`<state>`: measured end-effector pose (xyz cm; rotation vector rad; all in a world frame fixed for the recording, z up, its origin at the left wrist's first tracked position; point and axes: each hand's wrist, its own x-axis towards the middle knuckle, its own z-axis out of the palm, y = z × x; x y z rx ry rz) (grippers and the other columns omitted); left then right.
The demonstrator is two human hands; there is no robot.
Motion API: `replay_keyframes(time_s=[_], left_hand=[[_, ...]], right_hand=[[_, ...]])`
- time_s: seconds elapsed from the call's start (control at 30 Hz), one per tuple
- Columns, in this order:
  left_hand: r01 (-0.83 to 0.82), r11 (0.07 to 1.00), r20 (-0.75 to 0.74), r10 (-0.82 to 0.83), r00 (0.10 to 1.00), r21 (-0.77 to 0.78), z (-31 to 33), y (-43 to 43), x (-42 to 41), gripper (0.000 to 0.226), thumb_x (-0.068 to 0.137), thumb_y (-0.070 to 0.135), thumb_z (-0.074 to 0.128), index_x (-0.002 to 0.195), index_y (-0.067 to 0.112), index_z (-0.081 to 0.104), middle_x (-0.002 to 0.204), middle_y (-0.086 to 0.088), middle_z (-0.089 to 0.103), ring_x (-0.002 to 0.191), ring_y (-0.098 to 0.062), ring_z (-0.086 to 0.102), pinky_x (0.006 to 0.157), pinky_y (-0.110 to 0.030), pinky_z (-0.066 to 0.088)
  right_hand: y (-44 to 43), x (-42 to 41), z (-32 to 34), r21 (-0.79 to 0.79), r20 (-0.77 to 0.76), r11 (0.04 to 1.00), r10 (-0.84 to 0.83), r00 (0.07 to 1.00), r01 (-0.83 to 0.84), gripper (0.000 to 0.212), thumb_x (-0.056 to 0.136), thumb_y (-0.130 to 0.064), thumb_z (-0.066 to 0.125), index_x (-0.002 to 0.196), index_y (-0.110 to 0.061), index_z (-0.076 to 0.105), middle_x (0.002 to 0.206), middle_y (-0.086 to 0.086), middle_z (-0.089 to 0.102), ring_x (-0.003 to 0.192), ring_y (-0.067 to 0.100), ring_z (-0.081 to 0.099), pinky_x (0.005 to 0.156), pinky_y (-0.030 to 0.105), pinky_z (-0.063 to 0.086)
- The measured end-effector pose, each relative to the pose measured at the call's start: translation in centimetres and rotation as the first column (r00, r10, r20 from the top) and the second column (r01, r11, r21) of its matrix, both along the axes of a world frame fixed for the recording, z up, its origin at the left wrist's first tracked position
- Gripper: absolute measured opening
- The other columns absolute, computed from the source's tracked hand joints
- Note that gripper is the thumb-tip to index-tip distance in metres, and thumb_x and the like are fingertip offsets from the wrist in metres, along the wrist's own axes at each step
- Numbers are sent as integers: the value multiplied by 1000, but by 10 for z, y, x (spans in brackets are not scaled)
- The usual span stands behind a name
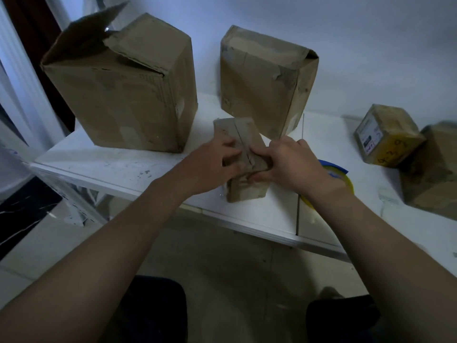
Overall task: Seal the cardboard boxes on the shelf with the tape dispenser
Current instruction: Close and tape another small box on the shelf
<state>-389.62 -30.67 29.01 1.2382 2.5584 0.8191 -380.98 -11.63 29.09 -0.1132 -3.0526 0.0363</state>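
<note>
Both hands are on the small box (243, 139) at the front edge of the shelf (118, 167). The left hand (212, 164) has its fingers curled over the left flap, and the right hand (294, 164) grips the right flap with the thumb tucked at the front. The seam (240, 136) between the flaps looks nearly closed. The tape dispenser (338, 173) (blue and yellow, mostly hidden) lies on the shelf just behind the right wrist, not in either hand. To do this step well, I'd press the flaps flat until their edges meet evenly, hold them down with the left hand alone, then free the right to reach for the dispenser
</note>
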Motion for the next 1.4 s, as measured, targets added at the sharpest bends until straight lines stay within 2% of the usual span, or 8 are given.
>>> replay_keyframes(time_s=[0.3,0.5,0.7,0.87,1.0,1.13,1.27,1.4], left_hand=[[37,999,-50,-39,998,-26,-7,-2,-14,57,91,20,72,144,24,52,157,10,39,143,-14,39,118,-39,33],[4,998,-144,-12,989,-60,-10,2,-15,56,96,19,65,149,24,47,158,11,38,143,-15,38,117,-39,33],[-20,994,-238,-7,971,-110,-7,18,1,58,89,26,70,143,21,51,153,-2,42,140,-28,37,113,-53,38],[-13,992,-237,-18,971,-127,-6,36,13,51,89,34,68,138,28,55,150,1,44,137,-25,41,111,-60,36],[-71,991,-211,45,976,-114,-3,48,21,39,93,27,62,133,30,59,144,4,51,130,-24,49,111,-61,37],[-156,987,-149,148,978,-47,1,50,25,27,97,31,59,123,30,66,134,2,61,118,-25,58,108,-56,42],[-320,918,-221,371,902,235,9,50,26,30,96,29,51,114,24,74,115,0,72,105,-24,64,95,-46,54],[-468,801,168,437,883,373,28,47,31,22,98,30,52,99,20,73,94,4,71,85,-11,62,76,-28,52]], right_hand=[[1,3,-6,49,-94,999,22,995,-17,31,92,-56,60,107,-29,65,75,-10,44,86,15,36,76,35,27],[14,16,-2,-110,-75,994,-3,997,-5,46,97,-55,54,141,-42,53,114,-4,64,107,22,49,86,40,41],[68,43,-12,-126,20,908,-401,916,401,53,99,-28,52,150,-34,42,148,2,44,129,35,39,97,50,42],[96,62,-35,-344,277,693,-571,773,634,59,91,-21,64,143,-21,38,135,13,46,115,41,53,82,48,55],[99,76,-45,-551,183,583,-614,768,597,53,84,-9,73,128,-20,44,119,16,61,98,32,59,73,38,48],[93,84,-27,-723,70,503,-629,775,474,46,83,4,66,113,-21,41,97,14,62,77,35,64,60,51,59],[76,89,8,-858,-75,450,-586,807,248,47,84,9,65,111,-23,45,106,-3,54,78,34,67,48,49,59],[63,91,34,-821,-260,562,-523,812,99,53,80,9,70,109,-29,48,113,-11,56,82,22,67,48,32,57]])
